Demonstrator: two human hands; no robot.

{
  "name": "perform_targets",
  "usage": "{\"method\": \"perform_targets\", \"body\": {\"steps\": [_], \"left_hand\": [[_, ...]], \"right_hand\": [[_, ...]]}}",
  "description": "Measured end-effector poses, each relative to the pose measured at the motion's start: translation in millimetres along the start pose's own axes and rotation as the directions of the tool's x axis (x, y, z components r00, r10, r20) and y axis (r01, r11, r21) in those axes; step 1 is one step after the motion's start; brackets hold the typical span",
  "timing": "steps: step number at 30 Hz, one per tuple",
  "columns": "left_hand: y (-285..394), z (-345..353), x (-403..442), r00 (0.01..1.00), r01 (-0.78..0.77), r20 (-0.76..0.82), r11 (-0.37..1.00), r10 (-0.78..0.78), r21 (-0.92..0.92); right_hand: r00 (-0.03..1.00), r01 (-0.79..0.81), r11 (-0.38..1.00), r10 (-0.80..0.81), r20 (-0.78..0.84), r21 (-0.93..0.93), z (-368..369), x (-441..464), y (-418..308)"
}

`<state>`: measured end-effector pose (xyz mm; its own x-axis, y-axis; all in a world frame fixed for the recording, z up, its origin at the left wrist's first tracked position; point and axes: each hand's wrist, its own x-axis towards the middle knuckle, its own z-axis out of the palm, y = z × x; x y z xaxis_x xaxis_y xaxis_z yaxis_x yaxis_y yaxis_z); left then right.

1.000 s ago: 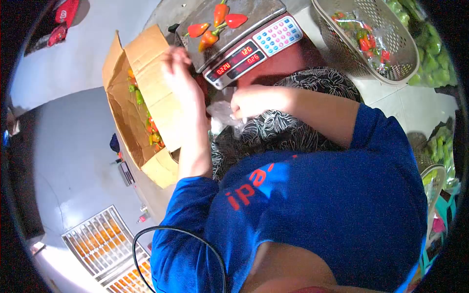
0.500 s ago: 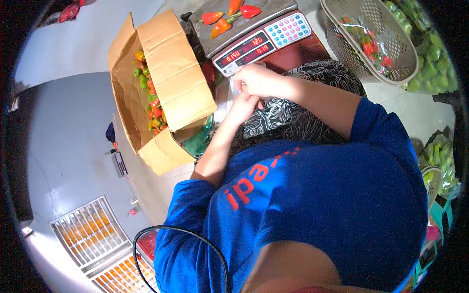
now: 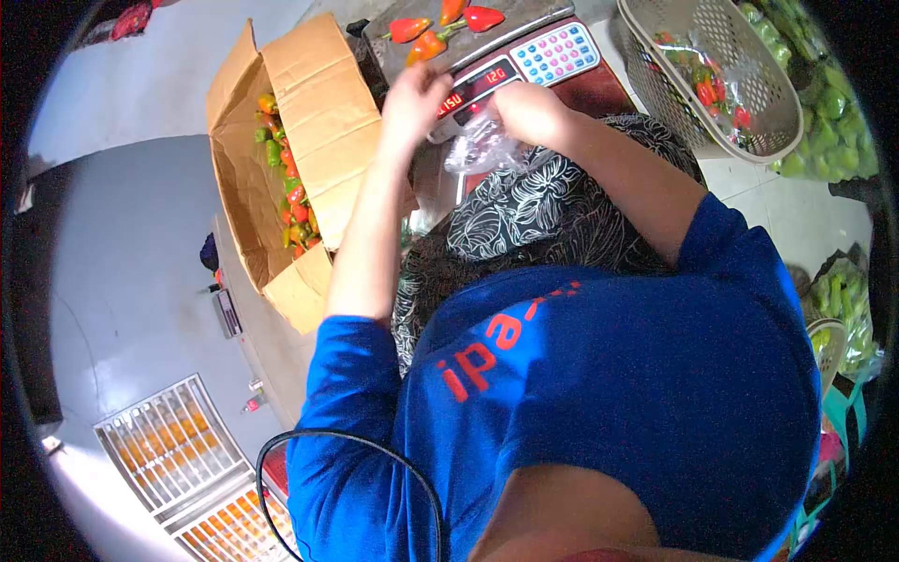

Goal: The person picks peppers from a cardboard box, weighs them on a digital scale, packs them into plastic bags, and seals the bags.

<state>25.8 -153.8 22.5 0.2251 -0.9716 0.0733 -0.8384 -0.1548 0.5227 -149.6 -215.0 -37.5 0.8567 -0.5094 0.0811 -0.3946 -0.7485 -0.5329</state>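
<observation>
My right hand [image 3: 532,114] is closed on a crumpled clear plastic bag [image 3: 482,145], which hangs over the front edge of the digital scale [image 3: 559,56]. My left hand [image 3: 414,101] is over the scale's left front corner, fingers slightly apart and nothing visible in them. Its fingertips are just below an orange pepper [image 3: 427,47] on the scale's metal plate [image 3: 520,14]. Other red and orange peppers, one of them a red pepper [image 3: 484,19], lie beside it. My hands partly cover the lit display.
An open cardboard box [image 3: 314,122] with many peppers stands left of the scale. A perforated basket [image 3: 777,112] with bagged peppers is at the upper right, beside bagged green vegetables [image 3: 829,122]. A black cable [image 3: 375,445] loops at the lower left.
My left hand has come away from my right hand and moved up toward the peppers on the scale. My right hand has shifted right and up, with the bag now showing below it.
</observation>
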Motion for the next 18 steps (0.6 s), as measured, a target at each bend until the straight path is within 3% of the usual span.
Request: {"method": "perform_targets", "body": {"steps": [1,2,3,8,12,13,14,15,17,18], "left_hand": [[-7,0,20,0.997,-0.009,-0.081,0.996,0.016,0.092],[-25,6,41,0.982,-0.089,-0.152,0.984,0.113,0.157],[-29,9,53,0.954,-0.162,-0.214,0.961,0.211,0.225],[-44,23,72,0.986,-0.026,-0.132,0.876,0.102,0.481],[-41,19,63,0.988,0.040,-0.149,0.861,0.042,0.507],[-35,15,57,0.990,0.031,-0.136,0.914,0.027,0.405],[-39,18,54,0.992,0.068,-0.100,0.997,-0.071,-0.037],[-42,20,50,0.989,0.118,-0.024,0.876,-0.146,-0.468],[-16,17,27,0.974,0.117,-0.006,0.526,-0.227,-0.842],[-6,19,15,0.988,0.081,0.032,0.328,-0.152,-0.941]], "right_hand": [[1.000,0.002,1.000,-0.002,0.006,0.028,0,1,-1],[0.990,-0.121,0.983,0.110,0.087,0.134,5,6,1],[0.996,-0.089,0.988,0.085,0.039,0.125,8,8,4],[0.989,-0.046,0.986,0.068,-0.134,0.157,17,16,20],[0.985,-0.075,0.982,0.099,-0.141,0.171,11,17,20],[0.987,-0.098,0.974,0.121,-0.104,0.207,7,16,19],[0.988,-0.120,0.963,0.140,-0.066,0.242,3,16,17],[0.987,-0.142,0.950,0.156,-0.028,0.277,1,17,15],[0.985,-0.159,0.924,0.175,-0.014,0.347,2,20,13],[0.985,-0.151,0.907,0.171,-0.016,0.393,2,20,11]]}}
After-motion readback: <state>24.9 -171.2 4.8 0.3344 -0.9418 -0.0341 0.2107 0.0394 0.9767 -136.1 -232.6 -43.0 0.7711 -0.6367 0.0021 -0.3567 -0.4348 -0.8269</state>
